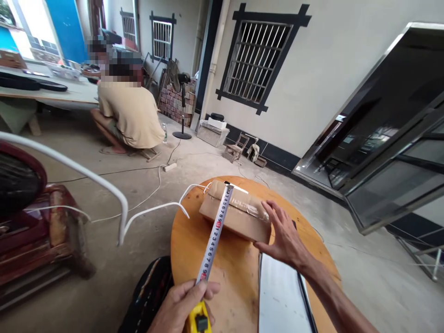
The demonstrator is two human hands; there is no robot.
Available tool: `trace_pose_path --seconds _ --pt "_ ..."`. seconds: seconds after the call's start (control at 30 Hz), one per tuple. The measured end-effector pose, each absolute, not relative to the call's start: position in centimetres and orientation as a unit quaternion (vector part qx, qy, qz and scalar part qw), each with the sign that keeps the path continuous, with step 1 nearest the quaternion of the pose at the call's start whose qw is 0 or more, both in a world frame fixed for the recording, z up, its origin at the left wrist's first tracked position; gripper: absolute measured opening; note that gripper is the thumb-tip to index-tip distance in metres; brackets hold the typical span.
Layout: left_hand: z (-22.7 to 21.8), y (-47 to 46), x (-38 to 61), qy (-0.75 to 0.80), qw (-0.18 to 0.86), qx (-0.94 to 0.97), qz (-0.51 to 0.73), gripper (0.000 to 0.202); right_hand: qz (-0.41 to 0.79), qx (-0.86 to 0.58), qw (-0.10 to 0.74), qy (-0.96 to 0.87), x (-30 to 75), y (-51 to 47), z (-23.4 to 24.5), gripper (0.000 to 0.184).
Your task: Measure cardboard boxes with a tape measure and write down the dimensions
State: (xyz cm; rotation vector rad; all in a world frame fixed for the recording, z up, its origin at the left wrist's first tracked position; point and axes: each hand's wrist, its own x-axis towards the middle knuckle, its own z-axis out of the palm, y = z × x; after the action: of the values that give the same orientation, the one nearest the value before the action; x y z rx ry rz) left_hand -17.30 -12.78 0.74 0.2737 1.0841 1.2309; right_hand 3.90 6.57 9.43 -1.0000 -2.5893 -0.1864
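A yellow tape measure (200, 319) is in my left hand (187, 300), its fingers closed around the case and the start of the blade. The silver blade (214, 238) runs out over a brown cardboard box (239, 222), its hooked end near the box's far edge. My right hand (282, 231) is at the box's right end, thumb and fingers spread apart around that corner. Clear packing tape covers part of the box top. Beneath the box is a round wooden table (229, 277). A white board with a dark edge (282, 296) lies beside my right forearm.
White curved tubing (118, 194) reaches in from the left, over a dark red wooden seat (58, 231). A person in a tan shirt (130, 111) squats by a long table (45, 95). A standing fan (182, 106), a small chair (236, 149) and an open glass door (398, 175) lie beyond.
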Motion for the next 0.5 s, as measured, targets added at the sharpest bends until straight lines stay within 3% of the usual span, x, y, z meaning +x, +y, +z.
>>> trace_pose_path --seconds 0.2,0.5 --pt "-0.4 -14.9 -17.9 0.512 0.613 0.105 0.592 0.04 -0.069 -0.329 0.213 -0.917 4.9 1.7 7.7 0.092" --pt "-1.8 -17.5 -17.7 0.581 0.581 0.14 0.552 0.054 -0.044 -0.323 0.223 -0.919 5.4 0.3 7.5 0.093"
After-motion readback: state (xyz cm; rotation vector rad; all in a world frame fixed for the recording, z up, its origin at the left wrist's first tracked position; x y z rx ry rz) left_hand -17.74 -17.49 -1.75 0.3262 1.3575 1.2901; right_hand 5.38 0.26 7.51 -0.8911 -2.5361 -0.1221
